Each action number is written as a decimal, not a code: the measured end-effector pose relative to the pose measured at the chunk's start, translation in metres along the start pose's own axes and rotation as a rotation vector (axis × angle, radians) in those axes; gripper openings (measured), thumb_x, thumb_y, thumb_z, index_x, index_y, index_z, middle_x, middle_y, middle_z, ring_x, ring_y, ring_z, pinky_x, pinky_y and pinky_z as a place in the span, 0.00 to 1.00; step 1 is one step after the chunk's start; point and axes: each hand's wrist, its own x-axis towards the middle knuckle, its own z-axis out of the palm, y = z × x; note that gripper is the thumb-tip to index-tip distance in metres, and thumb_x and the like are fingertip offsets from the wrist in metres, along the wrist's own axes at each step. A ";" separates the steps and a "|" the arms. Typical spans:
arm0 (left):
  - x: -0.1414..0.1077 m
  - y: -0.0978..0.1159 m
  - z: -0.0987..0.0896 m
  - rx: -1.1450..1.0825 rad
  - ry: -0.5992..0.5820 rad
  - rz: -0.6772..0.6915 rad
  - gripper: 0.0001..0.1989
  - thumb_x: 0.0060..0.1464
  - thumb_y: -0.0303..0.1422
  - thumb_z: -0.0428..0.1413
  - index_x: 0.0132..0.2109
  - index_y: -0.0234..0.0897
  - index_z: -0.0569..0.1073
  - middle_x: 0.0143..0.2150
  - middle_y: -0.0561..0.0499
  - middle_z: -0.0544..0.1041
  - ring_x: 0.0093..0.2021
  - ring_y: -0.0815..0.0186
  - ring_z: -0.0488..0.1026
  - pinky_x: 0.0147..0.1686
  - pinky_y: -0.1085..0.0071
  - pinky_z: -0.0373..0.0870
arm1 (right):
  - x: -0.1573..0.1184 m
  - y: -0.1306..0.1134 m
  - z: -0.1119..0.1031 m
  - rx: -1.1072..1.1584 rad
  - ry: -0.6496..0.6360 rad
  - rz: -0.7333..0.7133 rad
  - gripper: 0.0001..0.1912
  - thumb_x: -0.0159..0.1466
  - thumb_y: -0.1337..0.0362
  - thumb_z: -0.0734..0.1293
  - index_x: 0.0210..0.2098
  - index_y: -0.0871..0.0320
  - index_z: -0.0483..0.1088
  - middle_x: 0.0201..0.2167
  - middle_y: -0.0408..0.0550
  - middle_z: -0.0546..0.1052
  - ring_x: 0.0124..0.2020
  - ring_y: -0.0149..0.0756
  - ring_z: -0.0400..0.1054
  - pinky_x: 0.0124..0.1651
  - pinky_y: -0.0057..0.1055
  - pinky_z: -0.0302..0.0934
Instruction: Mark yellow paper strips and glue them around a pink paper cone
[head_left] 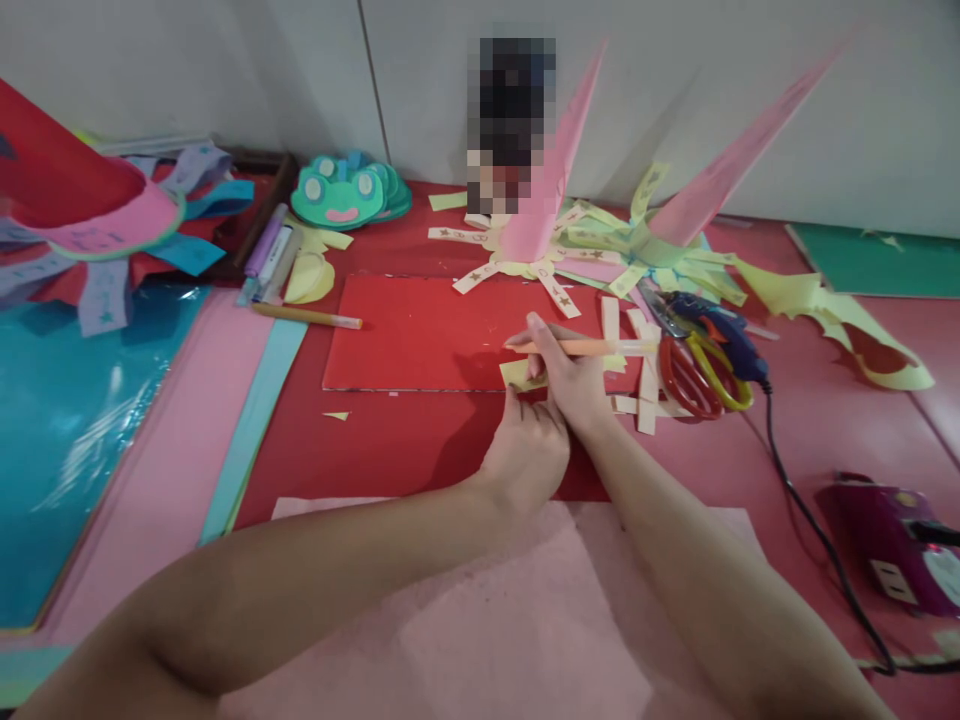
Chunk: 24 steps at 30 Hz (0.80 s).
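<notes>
My right hand is closed around an orange pen, its tip pointing left over a red board. Below it, my left hand bends inward, its fingers pressed on a small yellow paper strip at the board's front edge. The two hands touch at the wrist and fingers. Several cream paper strips lie right of my right hand, partly on the board. A second orange pen rests by the board's left edge.
Red-handled scissors, yellow-handled scissors and a blue glue gun lie right, its cord running to a purple power box. Pink paper cones stand behind. Green frog cutouts, markers and blue sheets sit left.
</notes>
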 end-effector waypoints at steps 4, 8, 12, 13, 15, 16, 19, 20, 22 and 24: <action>-0.003 0.003 -0.003 0.041 -0.021 -0.055 0.16 0.51 0.21 0.44 0.43 0.20 0.72 0.26 0.43 0.75 0.29 0.62 0.74 0.47 0.55 0.67 | 0.003 -0.004 0.000 -0.038 -0.003 0.052 0.18 0.59 0.51 0.62 0.26 0.57 0.75 0.12 0.37 0.60 0.16 0.23 0.56 0.20 0.24 0.52; -0.006 0.004 -0.006 0.112 -0.047 -0.118 0.22 0.54 0.23 0.43 0.54 0.14 0.64 0.32 0.39 0.76 0.32 0.61 0.75 0.48 0.58 0.68 | 0.000 -0.010 0.000 -0.037 0.051 0.110 0.19 0.59 0.51 0.62 0.25 0.58 0.75 0.10 0.37 0.59 0.13 0.23 0.55 0.17 0.24 0.49; -0.005 0.003 -0.007 0.133 -0.078 -0.082 0.22 0.53 0.23 0.43 0.54 0.14 0.65 0.31 0.42 0.77 0.33 0.62 0.75 0.52 0.60 0.65 | -0.002 -0.011 0.001 -0.040 0.101 0.106 0.18 0.58 0.51 0.63 0.24 0.58 0.74 0.10 0.37 0.59 0.14 0.24 0.57 0.18 0.23 0.51; -0.005 0.003 -0.008 0.129 -0.082 -0.074 0.22 0.53 0.23 0.43 0.54 0.15 0.65 0.30 0.43 0.77 0.33 0.63 0.75 0.53 0.60 0.64 | -0.002 -0.011 0.001 -0.044 0.111 0.100 0.18 0.59 0.51 0.63 0.24 0.58 0.73 0.10 0.37 0.59 0.15 0.24 0.58 0.18 0.23 0.52; -0.004 0.002 -0.008 0.129 -0.088 -0.061 0.22 0.52 0.23 0.44 0.53 0.16 0.66 0.28 0.45 0.76 0.31 0.64 0.74 0.54 0.60 0.63 | -0.002 -0.011 0.001 -0.048 0.129 0.090 0.18 0.59 0.52 0.62 0.24 0.58 0.73 0.11 0.37 0.60 0.15 0.24 0.59 0.20 0.24 0.54; -0.005 0.002 -0.008 0.138 -0.088 -0.053 0.22 0.52 0.23 0.44 0.52 0.17 0.67 0.27 0.46 0.76 0.31 0.65 0.74 0.55 0.60 0.62 | -0.001 -0.011 0.001 -0.045 0.139 0.087 0.18 0.59 0.52 0.62 0.23 0.58 0.73 0.11 0.37 0.60 0.16 0.24 0.59 0.21 0.24 0.55; -0.006 0.002 -0.008 0.174 -0.080 -0.018 0.20 0.50 0.23 0.44 0.49 0.17 0.70 0.26 0.47 0.75 0.30 0.65 0.73 0.57 0.59 0.59 | -0.001 -0.010 0.002 -0.011 0.144 0.087 0.19 0.60 0.51 0.61 0.24 0.58 0.73 0.12 0.37 0.61 0.17 0.24 0.61 0.25 0.25 0.60; -0.007 0.003 -0.008 0.172 -0.080 -0.014 0.19 0.50 0.23 0.44 0.47 0.18 0.71 0.25 0.47 0.75 0.29 0.64 0.72 0.57 0.58 0.59 | -0.002 -0.009 0.003 -0.004 0.140 0.082 0.19 0.60 0.51 0.61 0.25 0.58 0.73 0.12 0.37 0.61 0.17 0.25 0.62 0.26 0.25 0.61; -0.007 0.003 -0.008 0.133 -0.089 -0.029 0.17 0.50 0.23 0.45 0.43 0.20 0.72 0.24 0.47 0.74 0.28 0.63 0.72 0.55 0.55 0.61 | -0.002 -0.007 0.003 -0.009 0.129 0.061 0.18 0.60 0.51 0.61 0.26 0.57 0.73 0.13 0.37 0.61 0.19 0.25 0.63 0.28 0.25 0.62; -0.006 0.002 -0.007 0.074 -0.099 -0.058 0.15 0.50 0.23 0.45 0.40 0.21 0.73 0.24 0.46 0.74 0.28 0.62 0.73 0.52 0.54 0.63 | -0.003 -0.006 0.004 -0.037 0.113 0.034 0.18 0.60 0.51 0.61 0.26 0.57 0.73 0.14 0.37 0.62 0.19 0.25 0.63 0.27 0.25 0.61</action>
